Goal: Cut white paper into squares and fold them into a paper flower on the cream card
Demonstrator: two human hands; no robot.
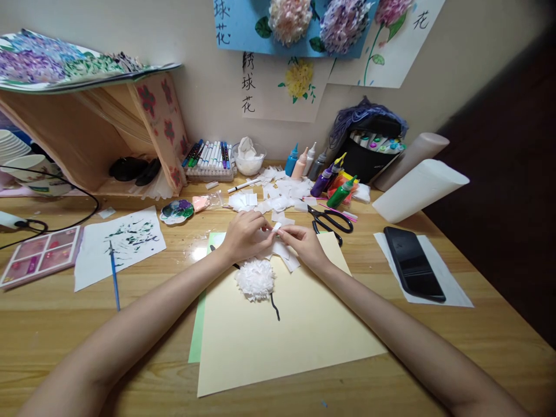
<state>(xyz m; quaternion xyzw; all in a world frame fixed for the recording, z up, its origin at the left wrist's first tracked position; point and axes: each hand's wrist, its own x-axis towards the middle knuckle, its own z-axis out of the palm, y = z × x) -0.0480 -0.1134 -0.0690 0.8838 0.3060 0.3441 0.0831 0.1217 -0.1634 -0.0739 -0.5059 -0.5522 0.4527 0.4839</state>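
Wooden desk, cream sheet centred, scissors at two o'clock. Our left hand and right hand pinch one tissue square together, just beyond the white pom flower. Risk, we judge: thin tissue tears if pulled apart.

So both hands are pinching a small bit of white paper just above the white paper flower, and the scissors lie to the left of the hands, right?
Nearly. In the head view, both the left hand and right hand do pinch the white paper bit above the flower, but the scissors lie to the right of the hands, not the left.
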